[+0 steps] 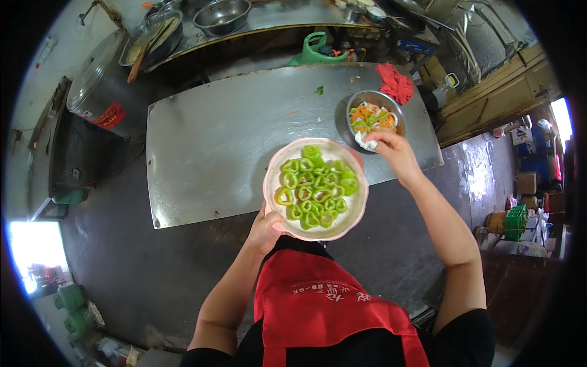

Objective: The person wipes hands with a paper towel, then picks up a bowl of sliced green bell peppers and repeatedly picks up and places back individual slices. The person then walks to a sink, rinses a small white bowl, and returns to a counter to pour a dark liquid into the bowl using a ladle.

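My left hand (266,229) grips the handle of a pink-rimmed white dish (284,156), held up in front of the red apron (321,303). Rings of green pepper (316,186) are spread over the dish's bottom. Pinched in the fingers of my right hand (396,153) is a crumpled white tissue or cloth (366,141). It hangs at the near rim of a round steel bowl (400,120), which stands on the steel table. Inside that bowl lie shredded orange vegetable, green pepper and whitish pieces (373,114), partly hidden by the white wad.
Past the bowl, a red cloth (394,83) lies on the steel table (206,151). A green leaf scrap (319,90) is on the tabletop. Behind stand a green gas cylinder (316,52) and a counter with a metal basin (222,17). A large lidded steel pot (107,82) is at left.
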A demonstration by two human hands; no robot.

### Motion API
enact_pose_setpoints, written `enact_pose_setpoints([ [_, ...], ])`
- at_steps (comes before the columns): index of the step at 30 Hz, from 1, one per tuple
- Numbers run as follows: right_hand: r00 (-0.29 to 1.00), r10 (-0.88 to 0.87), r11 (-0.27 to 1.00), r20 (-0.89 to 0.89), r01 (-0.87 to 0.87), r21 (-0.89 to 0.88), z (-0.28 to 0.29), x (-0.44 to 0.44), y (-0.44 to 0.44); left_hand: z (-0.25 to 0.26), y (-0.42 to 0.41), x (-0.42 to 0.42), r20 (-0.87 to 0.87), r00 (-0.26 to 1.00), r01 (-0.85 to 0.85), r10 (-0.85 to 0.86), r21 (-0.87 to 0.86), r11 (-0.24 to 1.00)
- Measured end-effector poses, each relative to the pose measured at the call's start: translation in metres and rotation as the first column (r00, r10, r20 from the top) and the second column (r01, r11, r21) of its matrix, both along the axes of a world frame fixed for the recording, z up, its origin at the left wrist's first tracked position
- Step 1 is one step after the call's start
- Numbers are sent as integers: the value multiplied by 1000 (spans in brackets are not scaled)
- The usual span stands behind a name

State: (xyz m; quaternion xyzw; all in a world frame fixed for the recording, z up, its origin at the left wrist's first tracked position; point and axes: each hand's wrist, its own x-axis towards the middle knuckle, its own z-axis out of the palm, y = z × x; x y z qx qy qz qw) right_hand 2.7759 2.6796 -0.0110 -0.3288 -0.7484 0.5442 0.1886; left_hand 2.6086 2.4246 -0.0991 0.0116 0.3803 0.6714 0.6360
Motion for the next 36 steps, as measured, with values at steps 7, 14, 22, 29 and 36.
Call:
enact_pose_setpoints([
  [7,995,-89,951,41,97,-294,-77,-7,-34,-67,-28,-36,-103,971,-221,214,-60,973],
  [14,989,-52,915,140,104,-390,-103,-26,-53,-82,-62,-83,-116,919,-378,377,15,926],
  [22,989,12,882,145,58,-468,-113,-65,-78,-81,-53,-88,-194,836,-540,513,-125,832],
  [29,995,97,825,33,-62,-561,-112,-91,-103,-83,-67,-88,-541,821,-455,183,-426,782],
  [36,992,124,756,32,-74,-650,-129,-89,-132,-48,-72,-113,-792,-261,-560,-552,-341,755],
])
